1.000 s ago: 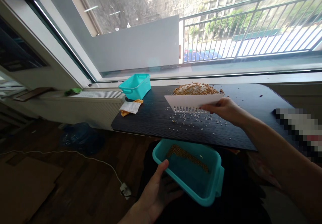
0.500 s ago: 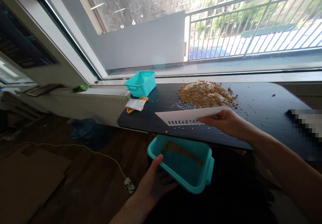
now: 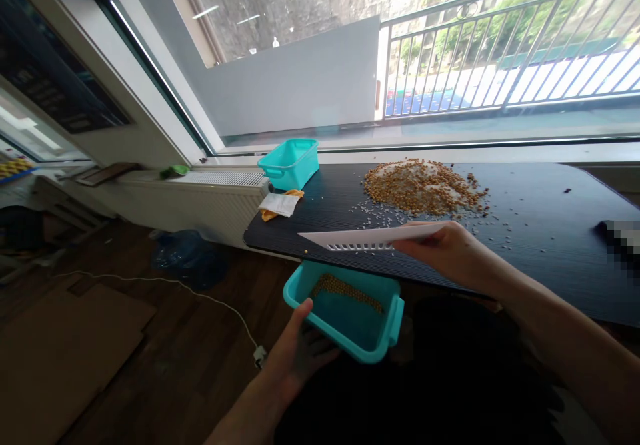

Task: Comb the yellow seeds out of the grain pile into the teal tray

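Beans [image 3: 425, 187]: yellow-brown, heaped with white grains mixed through them, on the far part of the dark surface [image 3: 540, 265], near the window [image 3: 300, 98].
Loose white grains [image 3: 380, 218]: scattered before the heap and to its right.
Stray bean [image 3: 306, 251]: alone, close to the surface's front edge.
Slotted card [image 3: 365, 235]: white, seen nearly edge-on between heap and front edge, its row of slots facing the person; whether it touches the surface cannot be told.
Right hand [image 3: 445, 248]: grip pinched narrow on the card's right end.
Left hand [image 3: 300, 348]: grip holding the lower bin, thumb over the rim, other fingers below it outside.
Lower bin [image 3: 350, 325]: teal, just below the surface's front edge, with a band of beans [image 3: 347, 288] along its far side.
Upper bin [image 3: 300, 175]: teal, standing at the surface's far left corner.
Folded cloth [image 3: 280, 203]: white over yellow, just before the upper bin.
Radiator [image 3: 225, 198]: left of the surface.
Floor: cardboard [image 3: 70, 351] and a white cable [image 3: 215, 298] at left.
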The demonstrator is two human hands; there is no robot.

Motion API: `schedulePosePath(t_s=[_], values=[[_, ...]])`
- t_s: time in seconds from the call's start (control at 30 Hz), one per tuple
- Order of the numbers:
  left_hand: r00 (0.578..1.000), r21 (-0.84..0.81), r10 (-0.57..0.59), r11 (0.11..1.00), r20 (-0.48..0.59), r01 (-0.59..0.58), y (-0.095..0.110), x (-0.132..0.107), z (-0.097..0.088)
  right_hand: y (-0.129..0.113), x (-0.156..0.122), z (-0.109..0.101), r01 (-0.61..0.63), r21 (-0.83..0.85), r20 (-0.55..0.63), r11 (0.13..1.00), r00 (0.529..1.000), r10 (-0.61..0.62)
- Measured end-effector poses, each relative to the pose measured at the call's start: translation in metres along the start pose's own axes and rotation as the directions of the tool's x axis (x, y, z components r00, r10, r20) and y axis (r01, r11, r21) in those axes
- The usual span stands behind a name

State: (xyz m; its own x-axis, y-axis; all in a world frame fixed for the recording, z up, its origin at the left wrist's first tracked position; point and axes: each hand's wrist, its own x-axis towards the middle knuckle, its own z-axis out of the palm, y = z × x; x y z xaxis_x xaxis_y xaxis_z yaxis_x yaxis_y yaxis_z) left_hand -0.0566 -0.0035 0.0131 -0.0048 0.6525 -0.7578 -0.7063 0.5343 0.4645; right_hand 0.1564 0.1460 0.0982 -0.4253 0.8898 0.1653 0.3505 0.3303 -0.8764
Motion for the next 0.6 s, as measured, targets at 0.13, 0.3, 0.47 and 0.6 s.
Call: schedulePosePath(t_s=[0.13,0.3,0.47,0.6], values=[[0.999,-0.021,0.013,1.0,-0.031,-0.014,0.012,0.0,-0.012,0.0,0.026,0.037,0.094,0.057,0.071,0.994,0.993,-0.098],[0.996,-0.103,0.044,0.993,-0.083,-0.053,0.027,0.001,-0.03,0.005,0.06,0.098,0.126,0.047,0.071,0.991,0.989,-0.13],[0.974,-0.162,0.13,0.973,-0.187,-0.162,0.044,-0.002,-0.048,0.001,0.057,0.115,0.135,0.064,0.198,0.989,0.97,-0.145],[0.959,-0.158,0.147,0.969,-0.242,-0.189,0.048,-0.012,-0.06,-0.011,0.039,0.096,0.135,0.101,0.218,0.986,0.964,-0.155]])
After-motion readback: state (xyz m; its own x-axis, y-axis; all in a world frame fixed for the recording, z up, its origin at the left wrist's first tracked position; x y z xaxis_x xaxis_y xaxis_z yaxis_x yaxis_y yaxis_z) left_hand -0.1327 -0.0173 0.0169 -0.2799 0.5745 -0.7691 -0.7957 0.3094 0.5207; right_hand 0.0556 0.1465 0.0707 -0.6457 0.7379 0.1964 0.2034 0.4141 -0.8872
